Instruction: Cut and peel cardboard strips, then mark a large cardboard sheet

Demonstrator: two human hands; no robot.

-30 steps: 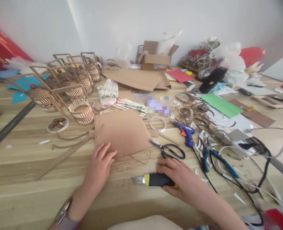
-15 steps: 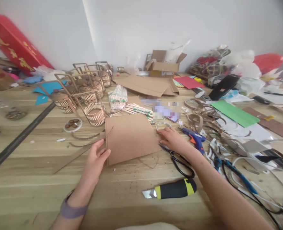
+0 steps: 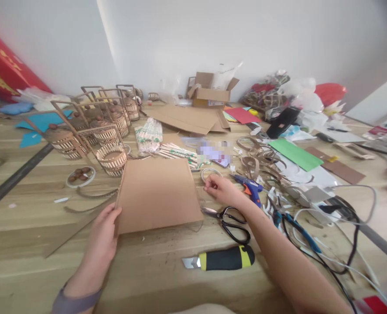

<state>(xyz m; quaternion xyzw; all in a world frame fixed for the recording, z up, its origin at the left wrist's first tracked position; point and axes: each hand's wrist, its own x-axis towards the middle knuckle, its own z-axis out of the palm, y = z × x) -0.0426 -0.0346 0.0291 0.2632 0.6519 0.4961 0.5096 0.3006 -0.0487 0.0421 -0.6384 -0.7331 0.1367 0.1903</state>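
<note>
My left hand [image 3: 103,233] grips the left edge of a brown cardboard piece [image 3: 159,196], its thumb at the edge. Right of the cardboard, my right hand [image 3: 224,191] is closed with curled fingers; what lies in them, if anything, I cannot make out. A pale ring [image 3: 203,175] lies just beyond those fingers. Black-handled scissors [image 3: 234,224] rest under the right forearm, blades toward the cardboard. Nearer to me lies a utility knife [image 3: 221,258] with its blade out. The blue glue gun [image 3: 252,188] is to the right of my right hand.
Slatted baskets with handles [image 3: 111,158] stand at the left, beside a white dish [image 3: 68,179] of brown balls. Chopsticks [image 3: 176,153], cardboard sheets [image 3: 186,118] and an open box [image 3: 211,93] are farther back. Brown strips [image 3: 250,165], pliers [image 3: 299,231] and cables [image 3: 357,224] crowd the right.
The left hand has gone from open fingers beside the cardboard to gripping its edge. My right hand has drawn its fingers together near the ring. The whole view has shifted slightly right.
</note>
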